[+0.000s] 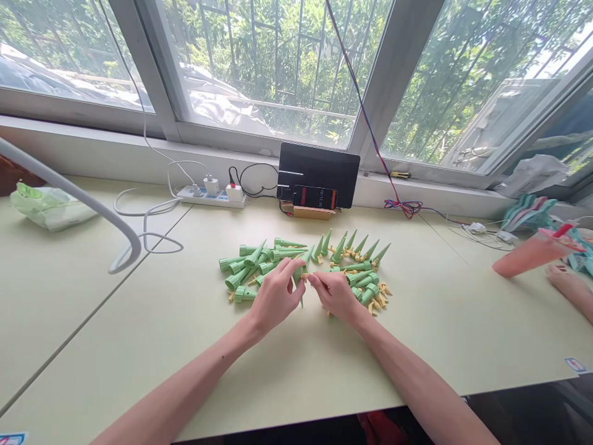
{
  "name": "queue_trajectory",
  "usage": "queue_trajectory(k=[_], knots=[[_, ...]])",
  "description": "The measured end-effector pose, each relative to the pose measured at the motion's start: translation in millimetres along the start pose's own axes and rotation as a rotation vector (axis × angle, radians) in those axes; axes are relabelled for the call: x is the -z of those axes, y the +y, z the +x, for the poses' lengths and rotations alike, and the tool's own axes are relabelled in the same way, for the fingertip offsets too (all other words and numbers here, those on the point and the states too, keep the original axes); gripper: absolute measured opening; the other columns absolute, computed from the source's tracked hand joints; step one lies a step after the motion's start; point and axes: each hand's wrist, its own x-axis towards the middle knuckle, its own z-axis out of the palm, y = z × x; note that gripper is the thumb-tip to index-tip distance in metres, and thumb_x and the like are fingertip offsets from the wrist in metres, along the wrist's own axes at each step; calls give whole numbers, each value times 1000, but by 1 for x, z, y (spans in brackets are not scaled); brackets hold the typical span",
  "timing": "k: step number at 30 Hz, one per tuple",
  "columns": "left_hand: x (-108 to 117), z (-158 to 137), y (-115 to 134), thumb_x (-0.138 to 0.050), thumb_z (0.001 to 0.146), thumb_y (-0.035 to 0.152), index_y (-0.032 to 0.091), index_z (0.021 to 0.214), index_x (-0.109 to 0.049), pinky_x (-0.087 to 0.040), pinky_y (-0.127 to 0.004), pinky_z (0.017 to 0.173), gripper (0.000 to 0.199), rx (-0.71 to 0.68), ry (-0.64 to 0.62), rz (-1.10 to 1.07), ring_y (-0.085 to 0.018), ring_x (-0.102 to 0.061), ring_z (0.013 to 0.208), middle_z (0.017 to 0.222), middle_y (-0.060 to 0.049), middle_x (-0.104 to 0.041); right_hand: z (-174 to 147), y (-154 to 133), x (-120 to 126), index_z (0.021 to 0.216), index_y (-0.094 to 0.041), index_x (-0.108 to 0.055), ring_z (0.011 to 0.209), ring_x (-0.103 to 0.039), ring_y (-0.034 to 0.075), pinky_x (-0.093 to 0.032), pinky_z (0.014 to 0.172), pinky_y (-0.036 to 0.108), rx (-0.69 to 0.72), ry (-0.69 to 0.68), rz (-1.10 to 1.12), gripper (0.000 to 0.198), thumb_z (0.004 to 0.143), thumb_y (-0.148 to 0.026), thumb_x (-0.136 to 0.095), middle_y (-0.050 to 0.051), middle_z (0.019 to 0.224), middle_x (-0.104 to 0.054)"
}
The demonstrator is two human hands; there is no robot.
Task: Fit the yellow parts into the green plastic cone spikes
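Between the thumb and fingers of my left hand (277, 292) is a green plastic watering spike (297, 275), its tip pointing down toward the table. My right hand (337, 294) is closed in a pinch on a small yellow plastic valve (304, 275), which meets the spike's side. Fingers partly cover both pieces. Left of my hands lies a pile of loose green spikes (241, 278). Behind and to the right, several spikes stand upright in a row (338, 249), with yellow parts at their bases. More green spikes (369, 292) and loose yellow valves (380, 298) lie beside my right hand.
At the back, a phone (315, 197) leans against a black panel (319, 167). A power strip (210, 196) with cables sits left of it. A white curved tube (92, 204) crosses the left side. Far right are a red drink cup (532, 252) and another person's hand (569, 284).
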Motion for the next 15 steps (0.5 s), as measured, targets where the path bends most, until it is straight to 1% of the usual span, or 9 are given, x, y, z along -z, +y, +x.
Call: queue_trajectory(k=[3, 5, 6, 7, 8, 9, 10, 12, 15], knots=[[0, 0, 0, -55, 85, 11, 22, 110, -56, -46, -22, 57, 27, -5, -1, 5, -6, -49, 51, 89, 2, -59, 1, -2, 1, 57, -20, -33, 48, -24, 10, -24, 49, 26, 4, 25, -8, 49, 102, -40, -39, -5, 52, -27], [0, 0, 1, -55, 85, 12, 22, 110, -56, -45, -22, 57, 27, -2, -2, 10, -6, -50, 51, 90, 1, -60, 1, -5, 2, 59, -20, -42, 47, -26, 10, -26, 48, 25, -17, 67, -1, 46, 100, -41, -43, -6, 51, -29], [0, 0, 1, -55, 85, 11, 22, 110, -56, -45, -22, 57, 27, 0, -4, 12, -6, -50, 51, 90, 1, -60, 1, -6, 3, 66, -20, -50, 47, -28, 9, -28, 48, 25, -32, 89, 11, 39, 98, -42, -47, -6, 51, -32], [0, 0, 1, -55, 85, 11, 22, 110, -56, -46, -22, 57, 28, 2, -4, 14, -6, -50, 51, 91, 1, -61, 1, -7, 4, 76, -19, -57, 47, -32, 9, -31, 49, 24, -44, 104, 27, 31, 97, -42, -51, -7, 52, -35], [0, 1, 1, -55, 85, 11, 22, 110, -56, -46, -22, 57, 28, 4, -5, 15, -6, -50, 51, 91, 1, -61, 1, -7, 4, 88, -18, -61, 47, -35, 9, -34, 50, 23, -47, 108, 44, 25, 95, -41, -54, -7, 53, -40], [0, 1, 1, -55, 84, 10, 22, 110, -57, -46, -22, 57, 29, 4, -6, 15, -6, -50, 51, 91, 1, -61, 1, -7, 4, 98, -17, -61, 48, -39, 10, -37, 51, 22, -40, 100, 56, 23, 95, -40, -55, -6, 55, -44], [0, 1, 1, -55, 83, 9, 22, 110, -57, -46, -22, 57, 30, 3, -6, 15, -6, -50, 51, 91, 1, -61, 1, -7, 4, 103, -17, -62, 48, -41, 10, -38, 52, 22, -25, 85, 59, 23, 95, -38, -55, -6, 56, -47], [0, 1, 0, -55, 82, 9, 22, 110, -57, -46, -22, 57, 31, 3, -5, 15, -6, -50, 52, 90, 1, -61, 0, -6, 2, 103, -18, -63, 49, -42, 10, -39, 53, 22, 8, 54, 44, 20, 96, -34, -52, -5, 57, -50], [0, 0, 1, -54, 83, 9, 22, 110, -57, -46, -22, 57, 31, -3, -2, 17, -6, -50, 52, 89, 1, -61, 0, -4, 1, 97, -20, -63, 48, -39, 11, -36, 51, 23, 27, 42, 8, 20, 98, -32, -48, -4, 57, -48]])
